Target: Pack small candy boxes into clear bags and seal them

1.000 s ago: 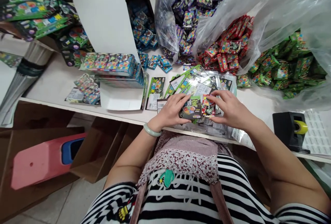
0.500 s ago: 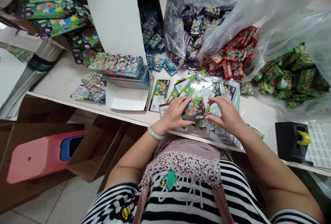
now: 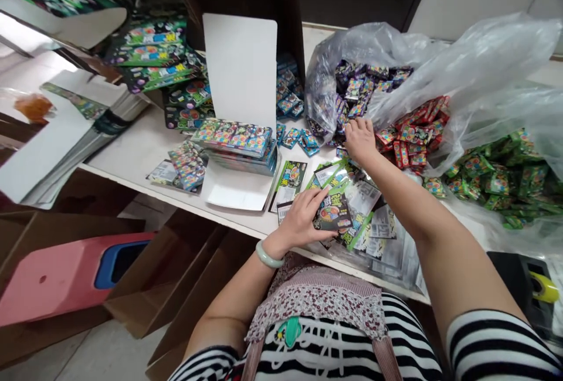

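My left hand (image 3: 302, 217) grips a flat black packet with green lettering (image 3: 333, 212), thumb below and fingers above, over the table's front edge. My right hand (image 3: 360, 139) is stretched forward to the front of the pile of small purple packets (image 3: 352, 91). Its fingers are bent down and close together, and their tips are hidden, so I cannot make out what is in them. Just right of that hand are small red packets (image 3: 416, 135). Flat black and green printed packets (image 3: 352, 184) lie spread under and beside my left hand.
An upright-lidded white box (image 3: 240, 70) stands left of my hands, with stacked printed packets (image 3: 237, 138). Small blue packets (image 3: 292, 138) lie behind it. Clear plastic bags (image 3: 479, 58) surround the piles, including green packets (image 3: 492, 173). A tape dispenser (image 3: 514, 275) sits at right.
My right hand has left the black packet and reached forward to the purple packets. My left hand still grips the black packet. The view has shifted, showing more of the back.
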{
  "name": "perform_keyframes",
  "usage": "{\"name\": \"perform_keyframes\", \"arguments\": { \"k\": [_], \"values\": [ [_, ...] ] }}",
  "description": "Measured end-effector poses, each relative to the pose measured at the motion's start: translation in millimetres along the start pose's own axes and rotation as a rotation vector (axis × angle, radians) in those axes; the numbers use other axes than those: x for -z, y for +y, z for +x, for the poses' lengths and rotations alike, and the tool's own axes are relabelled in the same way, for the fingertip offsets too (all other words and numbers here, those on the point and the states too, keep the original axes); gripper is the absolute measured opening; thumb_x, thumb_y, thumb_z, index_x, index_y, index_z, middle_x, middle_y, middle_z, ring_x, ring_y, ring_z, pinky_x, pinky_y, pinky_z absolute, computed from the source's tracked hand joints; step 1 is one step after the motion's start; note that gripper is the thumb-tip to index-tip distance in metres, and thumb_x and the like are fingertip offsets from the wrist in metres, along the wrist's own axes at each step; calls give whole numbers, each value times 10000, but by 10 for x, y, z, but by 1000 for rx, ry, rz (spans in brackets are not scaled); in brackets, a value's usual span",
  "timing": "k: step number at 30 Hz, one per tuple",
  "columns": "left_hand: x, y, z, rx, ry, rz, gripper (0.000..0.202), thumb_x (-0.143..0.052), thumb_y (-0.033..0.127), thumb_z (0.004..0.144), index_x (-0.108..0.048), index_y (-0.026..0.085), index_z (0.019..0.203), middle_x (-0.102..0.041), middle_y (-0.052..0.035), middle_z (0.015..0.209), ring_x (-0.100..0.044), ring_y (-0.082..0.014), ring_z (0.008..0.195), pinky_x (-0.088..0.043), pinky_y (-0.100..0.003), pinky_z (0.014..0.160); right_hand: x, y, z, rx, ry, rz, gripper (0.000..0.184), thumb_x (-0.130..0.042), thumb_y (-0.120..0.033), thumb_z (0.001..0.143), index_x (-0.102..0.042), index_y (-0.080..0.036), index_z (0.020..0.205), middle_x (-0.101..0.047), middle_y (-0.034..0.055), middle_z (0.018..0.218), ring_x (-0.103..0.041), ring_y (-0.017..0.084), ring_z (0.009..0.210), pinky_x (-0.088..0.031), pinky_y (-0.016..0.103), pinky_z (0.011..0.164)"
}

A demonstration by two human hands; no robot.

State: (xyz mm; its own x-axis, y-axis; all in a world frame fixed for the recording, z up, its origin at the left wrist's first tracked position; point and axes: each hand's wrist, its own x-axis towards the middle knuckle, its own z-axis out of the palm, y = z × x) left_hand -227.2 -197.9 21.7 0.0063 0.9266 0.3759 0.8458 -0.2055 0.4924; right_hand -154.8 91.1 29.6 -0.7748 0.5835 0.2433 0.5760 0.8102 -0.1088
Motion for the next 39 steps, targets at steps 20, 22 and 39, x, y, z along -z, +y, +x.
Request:
{"name": "perform_keyframes", "arguments": {
  "k": [20, 22, 39],
  "values": [
    [101, -206, -137, 100, 7, -20, 995, -747, 598, 770, -274, 221, 1560, -505, -175, 1370, -518, -357, 1280, -451, -554, 1098, 334, 355, -1310, -537, -44, 1299, 441, -763, -557, 662, -644, -223, 924, -663, 2, 833, -587, 129, 686, -474, 250, 575],
    [81, -175, -137, 107, -7, -14, 1000, -753, 600, 762, -280, 224, 1558, -510, -171, 1371, -514, -361, 1285, -449, -559, 1098, 316, 418, -1450, -540, -46, 1280, 483, -781, -519, 653, -635, -237, 1017, -654, -14, 803, -573, 128, 658, -447, 247, 556],
    [-85, -126, -35, 76, -120, -6, 1022, -766, 626, 734, -309, 191, 1538, -506, -200, 1395, -508, -376, 1303, -432, -580, 1109, 187, 228, -1985, -94, 10, 324, 737, -741, -405, 746, -481, -198, 1404, -561, 186, 1366, -514, 392, 1280, -402, 603, 1072]
  ]
}}
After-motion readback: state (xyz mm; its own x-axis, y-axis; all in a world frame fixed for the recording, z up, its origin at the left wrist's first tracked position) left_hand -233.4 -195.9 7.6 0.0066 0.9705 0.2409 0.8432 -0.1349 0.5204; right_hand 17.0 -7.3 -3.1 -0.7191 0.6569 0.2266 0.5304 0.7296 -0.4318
